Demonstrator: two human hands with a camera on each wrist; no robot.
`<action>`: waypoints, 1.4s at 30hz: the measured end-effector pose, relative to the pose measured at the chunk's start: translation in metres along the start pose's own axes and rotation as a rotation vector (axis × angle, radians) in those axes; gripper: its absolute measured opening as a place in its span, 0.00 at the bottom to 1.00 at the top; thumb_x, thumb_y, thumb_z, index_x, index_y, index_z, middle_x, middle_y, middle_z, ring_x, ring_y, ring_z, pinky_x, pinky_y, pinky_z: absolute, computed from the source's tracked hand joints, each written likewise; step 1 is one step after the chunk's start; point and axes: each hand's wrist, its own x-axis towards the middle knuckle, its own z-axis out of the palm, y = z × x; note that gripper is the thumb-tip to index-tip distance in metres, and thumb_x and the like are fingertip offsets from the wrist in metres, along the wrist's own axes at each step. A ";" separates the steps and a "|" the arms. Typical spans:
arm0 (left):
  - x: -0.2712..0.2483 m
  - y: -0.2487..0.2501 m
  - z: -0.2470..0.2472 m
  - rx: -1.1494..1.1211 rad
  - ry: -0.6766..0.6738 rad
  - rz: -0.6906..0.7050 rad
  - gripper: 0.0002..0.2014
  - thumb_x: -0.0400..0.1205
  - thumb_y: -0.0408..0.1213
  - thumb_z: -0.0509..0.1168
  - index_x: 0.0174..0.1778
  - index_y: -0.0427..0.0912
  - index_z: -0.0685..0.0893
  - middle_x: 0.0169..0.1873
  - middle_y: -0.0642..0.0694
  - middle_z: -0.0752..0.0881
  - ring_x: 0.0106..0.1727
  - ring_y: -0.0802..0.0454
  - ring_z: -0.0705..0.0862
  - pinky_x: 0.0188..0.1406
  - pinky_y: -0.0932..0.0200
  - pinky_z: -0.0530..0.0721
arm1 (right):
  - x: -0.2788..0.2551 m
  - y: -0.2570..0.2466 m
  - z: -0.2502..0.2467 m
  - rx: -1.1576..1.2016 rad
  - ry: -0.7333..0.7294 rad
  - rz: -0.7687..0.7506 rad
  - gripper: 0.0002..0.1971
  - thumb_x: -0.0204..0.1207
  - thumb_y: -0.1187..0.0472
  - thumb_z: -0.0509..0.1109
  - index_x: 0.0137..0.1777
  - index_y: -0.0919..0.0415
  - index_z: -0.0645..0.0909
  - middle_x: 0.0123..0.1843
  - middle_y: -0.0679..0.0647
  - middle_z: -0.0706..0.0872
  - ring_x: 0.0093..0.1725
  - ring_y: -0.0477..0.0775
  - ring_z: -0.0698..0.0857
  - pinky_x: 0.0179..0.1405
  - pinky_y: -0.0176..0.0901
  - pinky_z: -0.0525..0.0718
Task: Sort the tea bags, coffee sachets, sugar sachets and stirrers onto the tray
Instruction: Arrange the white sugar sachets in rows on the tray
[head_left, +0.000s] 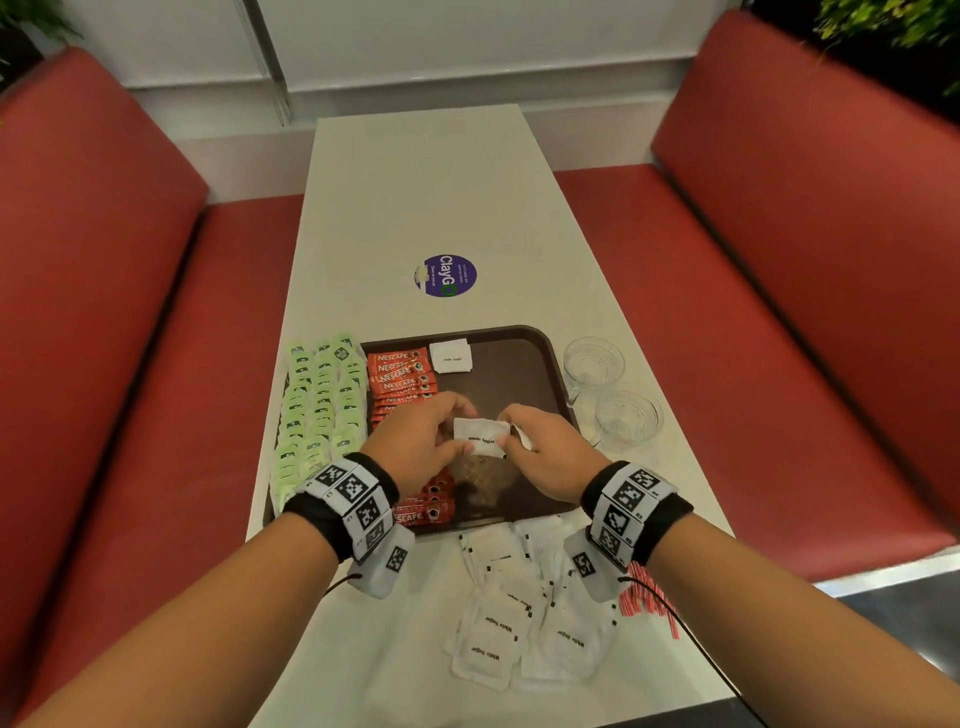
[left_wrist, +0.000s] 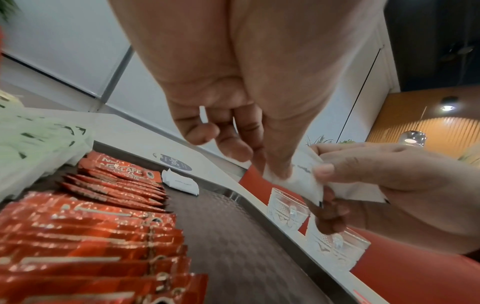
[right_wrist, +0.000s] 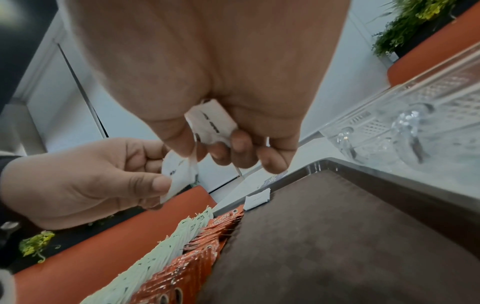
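Both your hands meet over the tray (head_left: 545, 358): left hand (head_left: 421, 436) and right hand (head_left: 545, 457) each pinch a sugar sachet (head_left: 480, 436), its long axis crosswise between them; beyond it one sachet (head_left: 451, 356) already lies at the tray's far edge.

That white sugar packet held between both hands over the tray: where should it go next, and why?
Probably down just this side of the sugar sachet already lying on the tray, starting a column beside the coffee sachets. Both the left hand and right hand pinch the held sachet; many more wait on the table.
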 end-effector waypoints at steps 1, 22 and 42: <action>0.007 -0.003 -0.001 -0.004 0.012 -0.025 0.14 0.79 0.43 0.74 0.54 0.60 0.77 0.41 0.59 0.85 0.38 0.61 0.82 0.37 0.66 0.77 | 0.001 0.001 -0.002 0.025 -0.008 0.035 0.08 0.86 0.56 0.63 0.62 0.54 0.74 0.50 0.52 0.85 0.46 0.52 0.84 0.48 0.51 0.82; 0.172 -0.062 -0.005 0.319 -0.027 -0.427 0.25 0.77 0.45 0.76 0.66 0.40 0.78 0.62 0.41 0.84 0.62 0.40 0.83 0.58 0.49 0.83 | 0.026 0.023 -0.016 0.085 0.019 0.051 0.02 0.84 0.59 0.66 0.50 0.54 0.77 0.44 0.46 0.81 0.41 0.45 0.79 0.40 0.39 0.77; 0.112 -0.003 -0.017 0.001 -0.112 0.000 0.19 0.82 0.62 0.62 0.48 0.51 0.87 0.41 0.54 0.87 0.44 0.57 0.84 0.43 0.57 0.78 | 0.043 0.027 -0.016 0.039 0.098 0.104 0.04 0.85 0.57 0.68 0.55 0.55 0.82 0.48 0.48 0.86 0.47 0.47 0.83 0.47 0.41 0.80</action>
